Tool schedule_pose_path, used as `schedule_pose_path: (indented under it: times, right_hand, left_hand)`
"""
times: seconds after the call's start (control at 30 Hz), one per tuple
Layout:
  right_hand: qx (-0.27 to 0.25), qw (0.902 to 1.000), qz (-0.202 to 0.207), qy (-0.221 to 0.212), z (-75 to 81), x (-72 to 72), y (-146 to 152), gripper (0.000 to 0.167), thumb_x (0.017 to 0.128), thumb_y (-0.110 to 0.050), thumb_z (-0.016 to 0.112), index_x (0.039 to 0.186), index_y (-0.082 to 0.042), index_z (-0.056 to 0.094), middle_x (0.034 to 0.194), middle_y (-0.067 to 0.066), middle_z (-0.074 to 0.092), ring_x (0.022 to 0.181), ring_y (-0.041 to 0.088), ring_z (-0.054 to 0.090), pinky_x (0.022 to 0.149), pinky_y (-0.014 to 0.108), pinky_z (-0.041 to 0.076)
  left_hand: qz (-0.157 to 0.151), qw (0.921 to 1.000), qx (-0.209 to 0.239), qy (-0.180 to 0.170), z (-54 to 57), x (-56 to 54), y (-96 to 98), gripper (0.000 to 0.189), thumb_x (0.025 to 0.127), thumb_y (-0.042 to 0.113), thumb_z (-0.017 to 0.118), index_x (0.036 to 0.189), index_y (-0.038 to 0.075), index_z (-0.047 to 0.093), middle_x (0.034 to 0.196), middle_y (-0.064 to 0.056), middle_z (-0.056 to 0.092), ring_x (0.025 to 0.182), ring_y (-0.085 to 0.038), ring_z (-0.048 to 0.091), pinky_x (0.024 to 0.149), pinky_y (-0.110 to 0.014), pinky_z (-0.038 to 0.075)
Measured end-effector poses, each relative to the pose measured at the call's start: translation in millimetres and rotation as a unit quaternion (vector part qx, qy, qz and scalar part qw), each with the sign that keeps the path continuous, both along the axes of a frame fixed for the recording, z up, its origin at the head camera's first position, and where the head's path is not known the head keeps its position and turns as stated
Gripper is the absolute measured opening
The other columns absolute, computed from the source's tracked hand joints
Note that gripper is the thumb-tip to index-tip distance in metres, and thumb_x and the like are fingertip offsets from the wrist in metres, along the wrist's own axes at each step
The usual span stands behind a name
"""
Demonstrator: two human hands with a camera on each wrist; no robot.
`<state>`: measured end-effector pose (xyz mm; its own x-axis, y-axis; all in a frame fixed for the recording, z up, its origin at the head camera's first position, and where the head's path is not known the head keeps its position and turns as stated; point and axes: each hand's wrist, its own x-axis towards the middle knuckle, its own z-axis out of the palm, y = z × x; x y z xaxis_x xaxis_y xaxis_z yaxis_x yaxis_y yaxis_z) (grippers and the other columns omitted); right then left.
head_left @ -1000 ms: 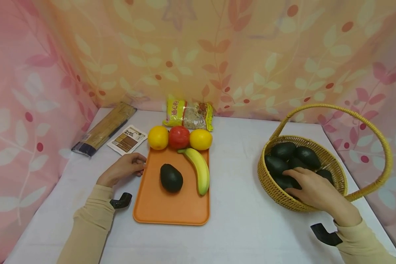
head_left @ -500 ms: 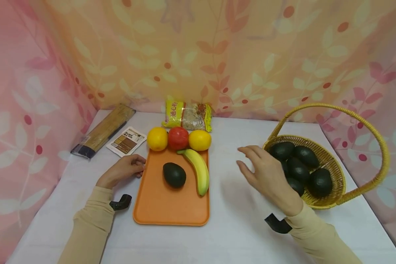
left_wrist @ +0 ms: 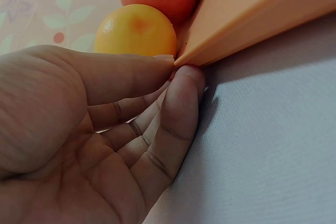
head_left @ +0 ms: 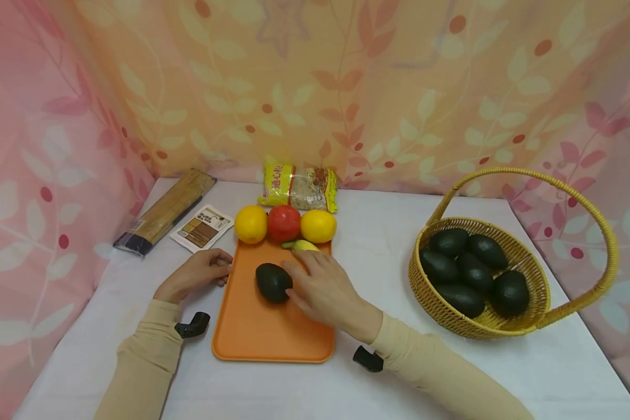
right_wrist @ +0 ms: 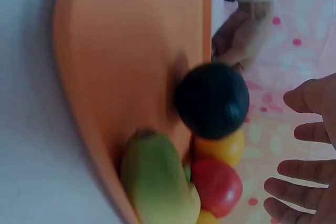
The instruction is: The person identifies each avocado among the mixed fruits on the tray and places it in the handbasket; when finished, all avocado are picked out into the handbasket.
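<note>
My left hand [head_left: 196, 273] pinches the left edge of an orange tray [head_left: 252, 341] between thumb and fingertips, as the left wrist view shows. On the tray sits a dark green avocado [head_left: 270, 282]. Over the tray's right side is my right hand [head_left: 328, 290], its fingertips beside the avocado. In the right wrist view those fingers [right_wrist: 296, 169] are spread with nothing between them, apart from the avocado [right_wrist: 212, 100]. A banana [head_left: 305, 246] lies under the right hand in the head view, mostly hidden by it.
Two yellow fruits [head_left: 251, 224] and a red one [head_left: 284, 223] line the tray's far end. Behind them lies a yellow food packet [head_left: 299, 188]. A white sachet [head_left: 202, 228] and a long wrapped bundle [head_left: 165, 213] are at left. A handled wicker basket [head_left: 420, 286] with several avocados stands right.
My right hand has left the avocados in the basket and swung left over the tray. The avocado on the tray has rocked slightly. My left hand stays at the tray's edge.
</note>
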<state>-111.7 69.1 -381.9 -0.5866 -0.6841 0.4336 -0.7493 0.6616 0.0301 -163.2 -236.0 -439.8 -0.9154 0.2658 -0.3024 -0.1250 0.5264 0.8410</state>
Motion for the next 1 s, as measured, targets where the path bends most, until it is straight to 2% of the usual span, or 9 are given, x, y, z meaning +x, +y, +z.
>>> schedule_pose_path:
  times: [0.23,0.37,0.53,0.8,1.0]
  right_hand:
    - [0.05,0.9987,-0.005,-0.011,-7.1,4.1,-33,0.048,0.088,-0.043,0.069,0.132,-0.027,0.058,0.134,0.01,0.055,0.12,0.026,0.055,0.086,0.039,0.053]
    - [0.071,0.9973,-0.01,-0.016,-14.1,4.0,-41,0.046,0.088,-0.045,0.068,0.131,-0.031,0.06,0.135,0.012,0.053,0.118,0.029,0.054,0.089,0.041,0.053]
    - [0.092,0.9955,-0.011,-0.021,-19.7,3.1,-43,0.039,0.089,-0.044,0.067,0.125,-0.029,0.064,0.135,0.014,0.054,0.112,0.031,0.057,0.087,0.04,0.054]
    - [0.108,0.9916,0.014,-0.069,-19.1,0.9,-41,0.034,0.093,-0.034,0.065,0.125,-0.024,0.057,0.13,0.011,0.056,0.107,0.028,0.061,0.093,0.039,0.054]
    - [0.115,0.9911,0.01,-0.066,-20.1,0.1,-40,0.036,0.094,-0.03,0.064,0.127,-0.021,0.053,0.127,0.011,0.055,0.103,0.027,0.061,0.089,0.038,0.055]
  left_hand:
    - [0.0,1.0,-0.002,-0.003,-0.8,0.2,-0.8,0.034,0.096,0.012,0.057,0.122,-0.01,0.052,0.092,-0.012,0.066,0.073,-0.014,0.06,0.07,-0.025,0.052]
    - [-0.002,1.0,0.005,0.0,-0.2,0.8,-0.1,0.034,0.096,0.011,0.057,0.122,-0.011,0.052,0.091,-0.012,0.065,0.072,-0.014,0.06,0.069,-0.025,0.052]
    - [-0.002,1.0,0.007,0.0,-0.1,0.1,0.2,0.034,0.096,0.011,0.058,0.122,-0.011,0.053,0.09,-0.012,0.065,0.072,-0.014,0.06,0.069,-0.025,0.052]
    - [-0.005,1.0,-0.005,-0.004,2.2,-0.6,0.1,0.034,0.096,0.012,0.057,0.122,-0.01,0.053,0.091,-0.011,0.065,0.074,-0.014,0.06,0.07,-0.026,0.052]
    - [-0.004,1.0,-0.003,-0.001,0.3,-1.2,-1.3,0.032,0.096,0.011,0.056,0.12,-0.01,0.054,0.088,-0.01,0.065,0.073,-0.014,0.061,0.07,-0.027,0.052]
